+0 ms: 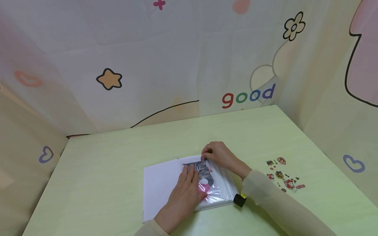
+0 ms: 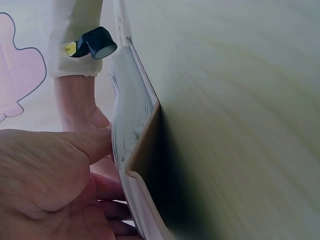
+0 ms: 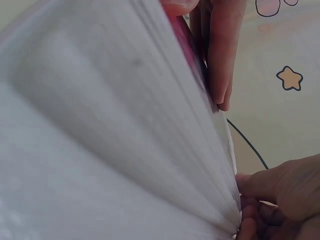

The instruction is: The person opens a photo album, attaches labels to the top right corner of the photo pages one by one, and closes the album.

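An open photo album [image 1: 160, 190] with white pages and clear sleeves lies on the table. On its right-hand page is a grey tabby cat picture [image 1: 198, 168] with pink below, partly under shiny plastic. My left hand [image 1: 184, 193] rests on the page with straight fingers, covering part of the cat. In the left wrist view, the left thumb lies by the edges of the stacked pages [image 2: 132, 100]. My right hand [image 1: 220, 155] pinches the top of the cat picture by one ear, at the page's upper edge. Its fingertips hide exactly what lies between them.
Several small loose stickers [image 1: 279, 175] lie on the pale green table [image 1: 97, 180] to the right of the album. A black wrist camera [image 1: 240, 200] sits by the right sleeve. Printed cloth [image 1: 153, 65] hangs behind and along the sides.
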Demonstrator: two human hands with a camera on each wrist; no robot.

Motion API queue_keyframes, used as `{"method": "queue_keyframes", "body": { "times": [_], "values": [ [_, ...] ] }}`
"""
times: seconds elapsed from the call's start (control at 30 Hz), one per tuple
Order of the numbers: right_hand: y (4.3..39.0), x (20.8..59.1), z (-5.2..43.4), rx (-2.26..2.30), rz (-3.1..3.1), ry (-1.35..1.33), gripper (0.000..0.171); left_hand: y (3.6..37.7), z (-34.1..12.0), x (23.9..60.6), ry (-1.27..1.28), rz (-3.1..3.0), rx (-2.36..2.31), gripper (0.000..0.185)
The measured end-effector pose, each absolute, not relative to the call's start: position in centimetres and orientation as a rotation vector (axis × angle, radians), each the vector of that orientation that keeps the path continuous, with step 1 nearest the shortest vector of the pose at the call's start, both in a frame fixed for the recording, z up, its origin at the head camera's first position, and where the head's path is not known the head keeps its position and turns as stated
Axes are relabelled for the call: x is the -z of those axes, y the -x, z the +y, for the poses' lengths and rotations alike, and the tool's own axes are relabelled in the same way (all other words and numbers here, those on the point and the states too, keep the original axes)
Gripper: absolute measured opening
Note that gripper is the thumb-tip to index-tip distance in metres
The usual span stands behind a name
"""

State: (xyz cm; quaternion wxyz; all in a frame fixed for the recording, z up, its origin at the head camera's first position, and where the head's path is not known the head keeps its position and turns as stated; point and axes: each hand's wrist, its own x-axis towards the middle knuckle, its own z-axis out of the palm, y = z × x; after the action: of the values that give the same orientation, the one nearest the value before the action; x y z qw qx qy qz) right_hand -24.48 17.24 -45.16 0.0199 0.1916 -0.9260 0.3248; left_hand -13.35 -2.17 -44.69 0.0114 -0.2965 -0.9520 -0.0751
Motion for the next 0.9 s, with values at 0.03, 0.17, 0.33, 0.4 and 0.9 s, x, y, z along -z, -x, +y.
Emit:
{"method": "queue_keyframes", "body": {
  "times": [0.03,0.17,0.33,0.4,0.9],
  "values": [
    [24.5,45.1,17.2,-1.001,-2.872,-0.593,0.004,13.3,-2.2,44.7,0.923,-2.966,0.229,0.073],
    [24.7,44.9,16.9,-1.014,-2.875,-0.569,0.007,13.3,-2.1,44.6,0.924,-2.958,0.208,0.073],
    [24.6,44.7,17.1,-1.063,-2.866,-0.480,0.007,13.4,-2.1,44.4,0.925,-2.962,0.156,0.074],
    [24.1,44.6,17.3,-1.065,-2.846,-0.452,0.009,13.4,-2.0,44.3,0.926,-2.969,0.171,0.074],
    [17.2,45.0,17.7,-0.434,-3.007,-0.890,0.057,13.3,-2.2,44.5,0.960,-2.952,0.186,0.073]
  ]
}}
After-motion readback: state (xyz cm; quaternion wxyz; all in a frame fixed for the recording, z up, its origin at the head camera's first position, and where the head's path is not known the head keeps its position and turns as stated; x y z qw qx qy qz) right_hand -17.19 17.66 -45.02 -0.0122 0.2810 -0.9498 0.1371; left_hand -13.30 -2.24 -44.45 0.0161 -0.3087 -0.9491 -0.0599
